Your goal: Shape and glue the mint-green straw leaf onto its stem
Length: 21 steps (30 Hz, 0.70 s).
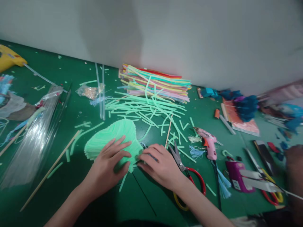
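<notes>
My left hand [109, 162] lies flat, fingers spread, on a mint-green fan-shaped piece [111, 135] made of pipe cleaners laid side by side on the green table [71, 104]. My right hand [159, 164] rests palm down just right of that piece, with its fingertips at the piece's lower right edge. I cannot tell whether it pinches anything. Scissors with red and yellow handles [187, 170] lie beside my right wrist, partly under it.
Loose green pipe cleaners [146, 110] and a stack of coloured ones [156, 82] lie behind the hands. A pink glue gun [209, 143] and a purple one [236, 176] sit at the right. A clear plastic sleeve [35, 138], wooden sticks [50, 170] and glue sticks [101, 91] are on the left.
</notes>
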{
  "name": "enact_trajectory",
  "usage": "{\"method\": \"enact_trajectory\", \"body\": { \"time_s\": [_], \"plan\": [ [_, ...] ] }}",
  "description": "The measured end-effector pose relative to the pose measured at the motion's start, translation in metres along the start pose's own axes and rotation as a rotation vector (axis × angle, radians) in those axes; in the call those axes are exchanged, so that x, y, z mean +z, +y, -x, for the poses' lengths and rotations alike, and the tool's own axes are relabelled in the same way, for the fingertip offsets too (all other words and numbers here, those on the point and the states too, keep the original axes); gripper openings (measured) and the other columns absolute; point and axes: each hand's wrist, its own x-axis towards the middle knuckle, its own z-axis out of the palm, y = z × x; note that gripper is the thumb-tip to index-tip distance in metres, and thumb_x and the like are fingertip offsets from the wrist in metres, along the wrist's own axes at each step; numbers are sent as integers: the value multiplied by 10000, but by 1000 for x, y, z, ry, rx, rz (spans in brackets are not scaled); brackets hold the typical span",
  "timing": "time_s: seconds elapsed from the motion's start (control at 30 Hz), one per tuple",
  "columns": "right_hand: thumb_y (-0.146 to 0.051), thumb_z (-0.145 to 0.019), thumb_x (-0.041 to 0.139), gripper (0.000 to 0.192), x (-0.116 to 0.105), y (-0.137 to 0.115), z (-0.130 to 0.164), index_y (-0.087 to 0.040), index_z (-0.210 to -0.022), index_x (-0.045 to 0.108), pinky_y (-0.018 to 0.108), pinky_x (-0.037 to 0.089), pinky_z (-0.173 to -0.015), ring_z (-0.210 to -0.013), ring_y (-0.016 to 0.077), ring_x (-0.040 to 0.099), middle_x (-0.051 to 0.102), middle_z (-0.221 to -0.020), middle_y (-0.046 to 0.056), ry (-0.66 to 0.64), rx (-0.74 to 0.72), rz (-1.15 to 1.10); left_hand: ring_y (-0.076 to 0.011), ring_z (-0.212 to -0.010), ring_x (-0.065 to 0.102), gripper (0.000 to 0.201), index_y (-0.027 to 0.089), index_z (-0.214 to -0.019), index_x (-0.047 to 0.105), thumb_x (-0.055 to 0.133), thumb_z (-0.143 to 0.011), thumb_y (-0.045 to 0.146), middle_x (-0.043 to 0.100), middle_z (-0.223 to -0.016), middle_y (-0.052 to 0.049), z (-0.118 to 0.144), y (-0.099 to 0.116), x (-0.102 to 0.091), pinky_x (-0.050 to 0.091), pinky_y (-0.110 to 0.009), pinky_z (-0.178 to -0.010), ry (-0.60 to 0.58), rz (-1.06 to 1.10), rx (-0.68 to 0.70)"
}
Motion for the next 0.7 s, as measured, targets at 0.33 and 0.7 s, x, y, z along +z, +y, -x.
{"method": "enact_trajectory", "body": {
  "time_s": [0.33, 0.7],
  "plan": [
    [-134, -889, 610, 83, -1, 7, 17, -182, -949, 641, 344, 469, -747, -834, 198, 574, 692, -893, 59, 133, 127, -58, -252, -1412, 392, 259, 237, -1112, 641, 582, -904, 94, 632, -1347, -61, 3, 7, 7, 317, -540, -1153, -38, -109, 200],
    [-127, -894, 566, 180, -8, 3, 33, -211, -1026, 655, 379, 491, -838, -903, 209, 595, 695, -952, 66, 181, 284, -93, -322, -1372, 447, 256, 215, -1130, 664, 622, -884, 161, 613, -1364, -134, 1, 8, 5, 360, -599, -1119, -66, -203, 292]
  ]
}}
